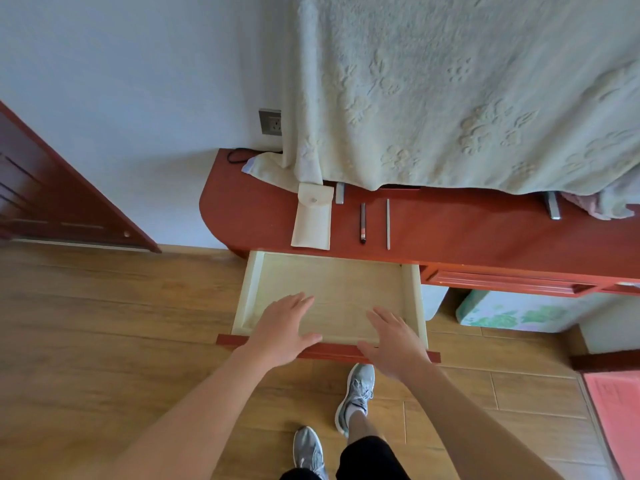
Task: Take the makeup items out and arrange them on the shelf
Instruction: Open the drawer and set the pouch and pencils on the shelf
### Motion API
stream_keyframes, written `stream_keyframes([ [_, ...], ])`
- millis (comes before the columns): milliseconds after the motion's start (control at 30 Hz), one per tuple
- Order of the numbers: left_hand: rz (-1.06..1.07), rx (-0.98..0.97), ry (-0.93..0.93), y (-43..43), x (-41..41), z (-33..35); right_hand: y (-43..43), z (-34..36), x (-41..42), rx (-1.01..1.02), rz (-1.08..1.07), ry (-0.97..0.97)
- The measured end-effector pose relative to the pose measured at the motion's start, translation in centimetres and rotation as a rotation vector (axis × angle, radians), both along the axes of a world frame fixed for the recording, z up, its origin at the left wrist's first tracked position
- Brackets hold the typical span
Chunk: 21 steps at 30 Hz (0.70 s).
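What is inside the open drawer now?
The drawer shows only its bare pale bottom. The left hand and right hand cover parts near the front; any rear part is hidden under the red desktop.

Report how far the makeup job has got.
Done: a cream pouch, a dark pencil and a grey stick lie side by side on the red shelf. The open drawer shows nothing inside. In hand: nothing; left hand and right hand are open over its front. Left: probably just pushing the drawer shut.

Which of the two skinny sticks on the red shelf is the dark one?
The dark stick is the one lying right beside the cream pouch, and it has an orange band near its end. The other stick, farther right, is thinner and plain grey.
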<state>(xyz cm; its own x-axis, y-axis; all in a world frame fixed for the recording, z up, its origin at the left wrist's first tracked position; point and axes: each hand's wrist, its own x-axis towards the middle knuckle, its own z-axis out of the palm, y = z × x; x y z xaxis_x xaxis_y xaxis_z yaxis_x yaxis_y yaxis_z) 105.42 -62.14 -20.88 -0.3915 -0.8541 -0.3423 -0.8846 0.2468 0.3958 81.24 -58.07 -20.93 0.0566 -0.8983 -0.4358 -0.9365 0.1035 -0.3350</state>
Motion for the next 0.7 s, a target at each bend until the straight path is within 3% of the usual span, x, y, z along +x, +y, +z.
stream_keyframes([
  [367, -0.006, -0.064, -0.02, 3.6, 1.6, -3.0, 3.6, -3.0, -0.1, 0.027, -0.034, 0.016],
  [700, 0.016, -0.162, -0.03, 3.9, 2.2, -5.8, 4.7, -5.1, -0.1, -0.147, -0.037, 0.068],
])
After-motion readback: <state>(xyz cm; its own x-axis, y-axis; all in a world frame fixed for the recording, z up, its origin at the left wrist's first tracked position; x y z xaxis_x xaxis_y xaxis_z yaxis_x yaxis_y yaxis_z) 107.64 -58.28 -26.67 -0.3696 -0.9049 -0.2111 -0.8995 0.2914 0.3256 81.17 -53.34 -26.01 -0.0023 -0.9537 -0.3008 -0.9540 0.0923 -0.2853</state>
